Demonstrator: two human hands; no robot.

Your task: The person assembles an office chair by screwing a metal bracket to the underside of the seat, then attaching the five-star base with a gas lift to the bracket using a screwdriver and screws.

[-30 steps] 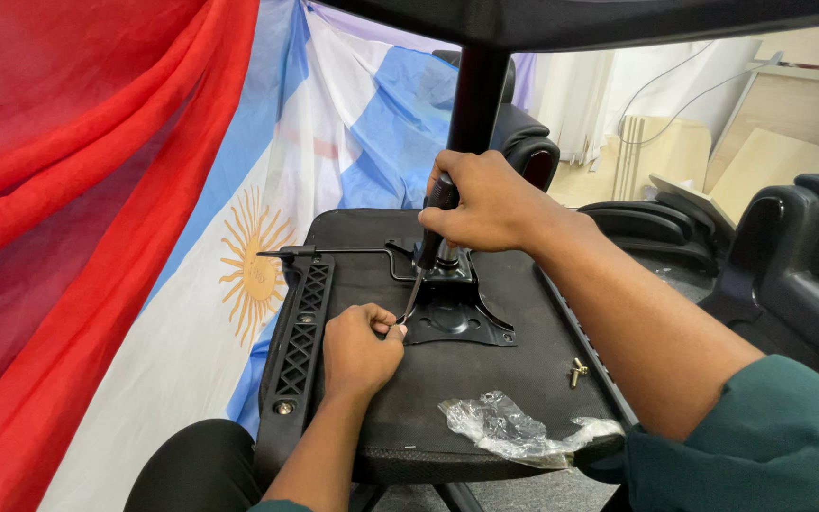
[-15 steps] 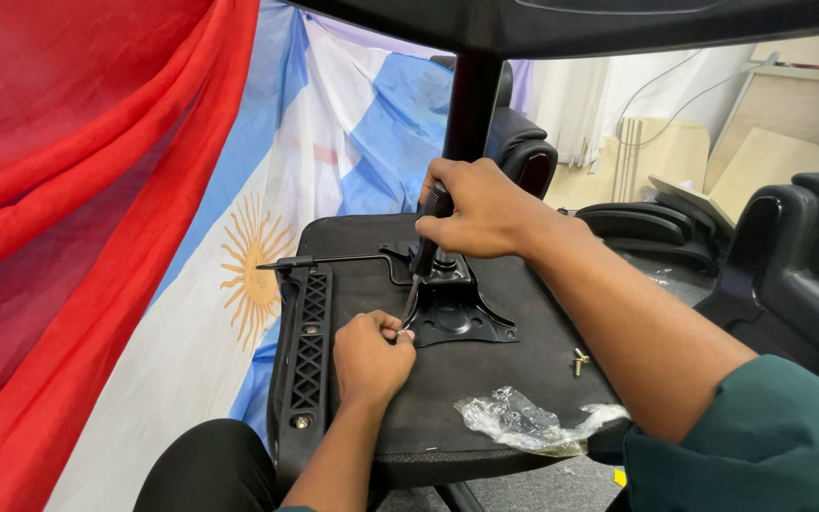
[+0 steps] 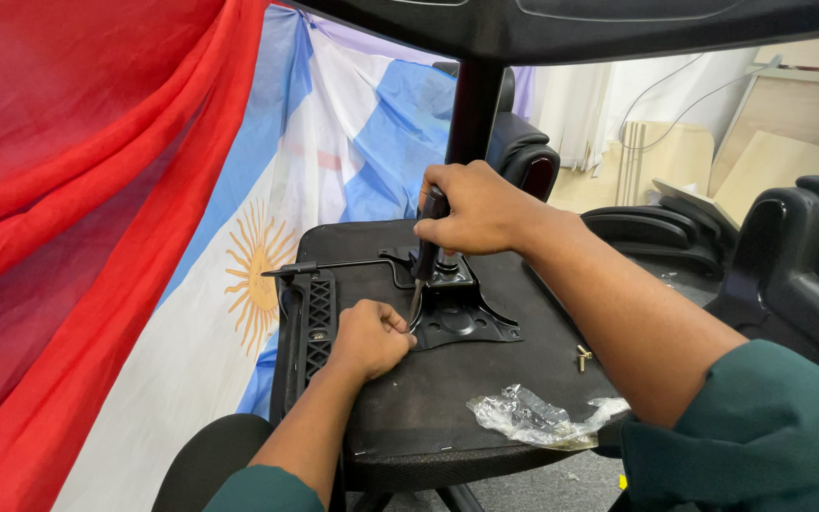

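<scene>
An upturned black chair seat [image 3: 485, 398] lies in front of me with a black metal mounting plate [image 3: 462, 322] on its underside. My right hand [image 3: 476, 209] is wrapped around the dark handle of a screwdriver [image 3: 423, 261] that stands upright, tip down at the plate's left edge. My left hand [image 3: 369, 337] rests closed on the seat beside the tip, fingers pinched at it; what they pinch is hidden. A thin black lever [image 3: 334, 267] sticks out to the left of the plate.
A loose brass bolt [image 3: 582, 357] and a crumpled clear plastic bag [image 3: 533, 419] lie on the seat at right. A black column [image 3: 473, 109] rises behind the plate. Red cloth [image 3: 78, 190] and a blue-white sun flag [image 3: 267, 256] hang left; black chair parts [image 3: 798, 256] stand right.
The view has shifted slightly. Both hands stay at the plate, the left one a little closer to the screwdriver tip.
</scene>
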